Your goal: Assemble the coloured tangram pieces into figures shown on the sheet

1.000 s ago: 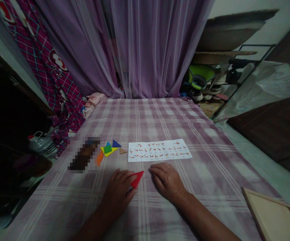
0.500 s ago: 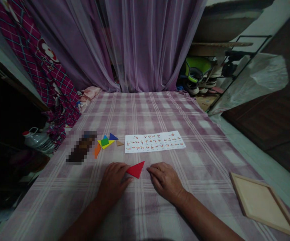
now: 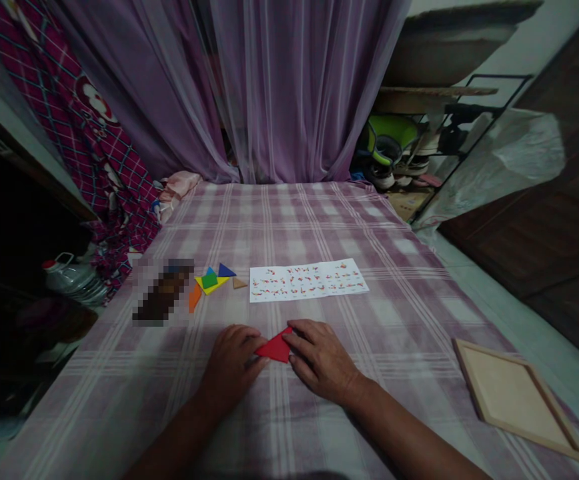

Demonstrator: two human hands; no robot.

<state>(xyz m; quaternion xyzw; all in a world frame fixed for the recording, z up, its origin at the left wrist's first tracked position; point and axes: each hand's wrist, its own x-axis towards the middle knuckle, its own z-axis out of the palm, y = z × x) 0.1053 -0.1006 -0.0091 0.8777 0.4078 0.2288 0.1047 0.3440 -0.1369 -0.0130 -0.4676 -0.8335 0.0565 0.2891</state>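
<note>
A flat red triangular puzzle piece (image 3: pixel 274 348) lies on the purple-and-white checked cloth (image 3: pixel 319 227) that covers the table, between the two hands. The left hand (image 3: pixel 232 363) rests palm down with its fingertips touching the triangle's left corner; the right hand (image 3: pixel 319 360) presses its fingertips onto the right edge. Neither hand is clenched, and neither lifts the piece: both pin it flat against the cloth.

Farther from the person, a white printed sheet of small coloured figures (image 3: pixel 308 280) lies just beyond the hands. To its left sits a small cluster of coloured flat pieces (image 3: pixel 213 281) in yellow, green, blue, orange and tan. A shallow wooden square tray (image 3: pixel 514 397) lies well apart at the right, near the table's edge.

The soft cloth may wrinkle under sideways pressure, so the thin triangle could catch on a fold, tip or slide askew. The dim light might also make the small figures hard to read.
</note>
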